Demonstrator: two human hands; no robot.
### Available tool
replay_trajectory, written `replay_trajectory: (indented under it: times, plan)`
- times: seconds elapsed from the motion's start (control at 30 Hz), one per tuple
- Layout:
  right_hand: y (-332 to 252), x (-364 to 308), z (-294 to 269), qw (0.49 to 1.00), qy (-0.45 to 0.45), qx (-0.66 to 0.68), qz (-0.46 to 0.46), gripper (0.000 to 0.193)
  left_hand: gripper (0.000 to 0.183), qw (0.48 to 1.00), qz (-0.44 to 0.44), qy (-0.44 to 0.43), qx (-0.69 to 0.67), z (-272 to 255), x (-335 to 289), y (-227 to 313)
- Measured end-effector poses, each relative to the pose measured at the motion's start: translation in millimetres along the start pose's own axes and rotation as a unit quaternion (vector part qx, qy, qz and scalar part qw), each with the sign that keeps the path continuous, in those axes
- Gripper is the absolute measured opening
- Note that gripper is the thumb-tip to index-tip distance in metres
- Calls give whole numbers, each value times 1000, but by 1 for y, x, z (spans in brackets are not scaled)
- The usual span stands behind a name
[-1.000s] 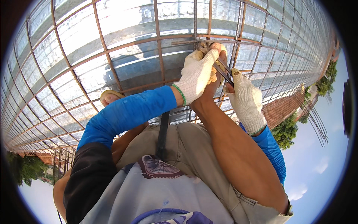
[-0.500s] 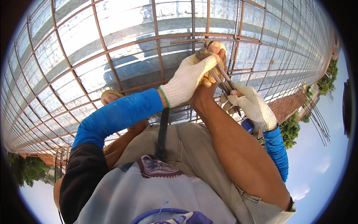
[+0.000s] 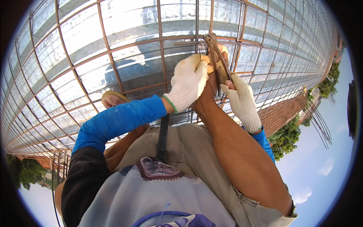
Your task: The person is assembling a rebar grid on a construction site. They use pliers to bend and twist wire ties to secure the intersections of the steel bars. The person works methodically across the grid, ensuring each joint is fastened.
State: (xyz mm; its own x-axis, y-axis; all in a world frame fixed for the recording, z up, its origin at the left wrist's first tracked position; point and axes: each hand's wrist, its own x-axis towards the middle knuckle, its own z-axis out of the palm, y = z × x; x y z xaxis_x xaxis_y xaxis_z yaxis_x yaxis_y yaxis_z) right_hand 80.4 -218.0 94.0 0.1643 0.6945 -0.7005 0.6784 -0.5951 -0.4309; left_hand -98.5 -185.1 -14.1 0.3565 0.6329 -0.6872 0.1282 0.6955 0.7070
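Note:
My right hand, in a white knit glove, is closed around the handles of a pair of pincers. The pincers point away from me, and their jaws meet the rusty rebar near a crossing of bars. Just left of the handles is my left hand, also gloved, its fingers curled; whatever they may hold is hidden. A short loose-ended bar runs beside the crossbar there. My right foot is below the pincers, partly covered by the hands and tool.
The rebar grid spreads over shiny ribbed metal decking. My left foot, in a yellowish sandal, rests on it at the left. Bundled bar ends stick out at the far right, near trees.
The pincers have swung more upright, their jaws moving up to the bar. My right hand has come left and inward with them. My left hand has drawn back slightly from the jaws.

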Motion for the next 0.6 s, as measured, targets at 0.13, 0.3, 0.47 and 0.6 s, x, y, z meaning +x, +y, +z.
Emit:
replay_trajectory:
  times: [0.13,0.3,0.47,0.6]
  plan:
    - [38,0,18,987,62,150,16,25,27,997,19,50,-63,-1,0,-10]
    - [26,-1,10,969,-4,216,119,36,28,997,19,65,-48,-19,4,5]
    - [8,-10,7,866,-3,479,142,40,29,994,-14,33,-106,-20,12,10]
    - [24,-5,7,899,-59,411,140,36,31,998,6,50,-26,-21,18,18]
